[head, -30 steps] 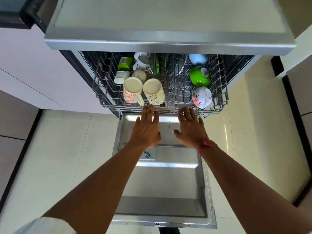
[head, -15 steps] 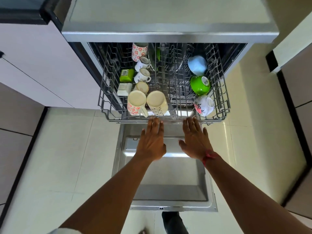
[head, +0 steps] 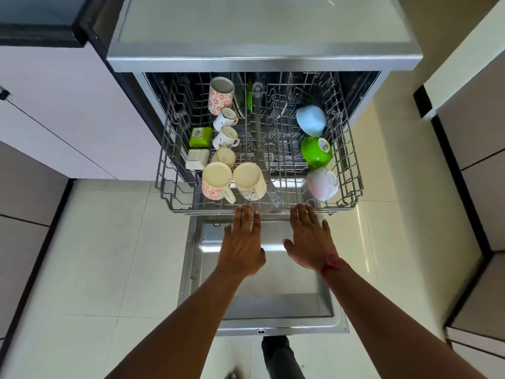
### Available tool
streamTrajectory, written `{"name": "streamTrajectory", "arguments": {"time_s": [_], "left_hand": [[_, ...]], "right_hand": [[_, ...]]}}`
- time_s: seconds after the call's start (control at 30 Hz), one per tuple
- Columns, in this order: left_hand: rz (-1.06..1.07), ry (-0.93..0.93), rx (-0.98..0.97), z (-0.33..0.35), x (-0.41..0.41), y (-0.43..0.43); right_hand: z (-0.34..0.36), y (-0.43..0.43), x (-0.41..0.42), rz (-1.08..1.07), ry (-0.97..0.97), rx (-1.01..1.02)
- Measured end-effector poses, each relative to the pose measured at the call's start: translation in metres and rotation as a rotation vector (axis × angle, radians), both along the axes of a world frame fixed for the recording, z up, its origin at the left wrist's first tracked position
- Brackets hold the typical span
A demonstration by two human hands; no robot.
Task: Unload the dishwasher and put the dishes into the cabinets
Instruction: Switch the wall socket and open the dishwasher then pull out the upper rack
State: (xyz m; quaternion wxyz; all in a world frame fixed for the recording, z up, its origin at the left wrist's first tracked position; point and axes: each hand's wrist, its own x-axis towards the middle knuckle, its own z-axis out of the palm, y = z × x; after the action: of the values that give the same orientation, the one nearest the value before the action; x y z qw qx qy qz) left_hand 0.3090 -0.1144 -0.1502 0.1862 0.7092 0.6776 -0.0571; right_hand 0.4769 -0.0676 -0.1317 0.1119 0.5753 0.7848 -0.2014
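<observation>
No legible txt. A white sticker [head: 324, 145] is seen on the green bowl [head: 314, 157], another label [head: 197, 133] on the green square dish [head: 204, 141]; print on both is too small & blurred to be read.

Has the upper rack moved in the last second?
Yes. The rack has slid outward, toward the person: the back flowered mug now clears the dishwasher's steel top edge.

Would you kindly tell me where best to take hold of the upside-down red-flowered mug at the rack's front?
Probably the handle, from the front: the red-flowered mug stands base up, its handle juts toward the left hand, and the cream mug crowds its right side.
</observation>
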Motion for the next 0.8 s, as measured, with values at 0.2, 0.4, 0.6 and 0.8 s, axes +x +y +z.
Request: {"name": "streamTrajectory", "arguments": {"time_s": [0.2,0.4,0.6,0.8], "left_hand": [[-0.001,0.000,0.004,-0.003,0.003,-0.029],[0.004,-0.011,-0.012,-0.005,0.007,-0.050],[0.002,-0.023,-0.055,0.000,0.012,-0.069],[-0.030,-0.002,-0.054,0.000,0.011,-0.087]], "right_hand": [[-0.001,-0.030,0.003,-0.008,-0.005,-0.018],[0.000,-0.051,0.005,-0.035,0.009,-0.047],[0.003,-0.070,0.011,-0.023,-0.026,-0.067],[0.004,-0.086,0.018,-0.009,-0.038,-0.086]]}}
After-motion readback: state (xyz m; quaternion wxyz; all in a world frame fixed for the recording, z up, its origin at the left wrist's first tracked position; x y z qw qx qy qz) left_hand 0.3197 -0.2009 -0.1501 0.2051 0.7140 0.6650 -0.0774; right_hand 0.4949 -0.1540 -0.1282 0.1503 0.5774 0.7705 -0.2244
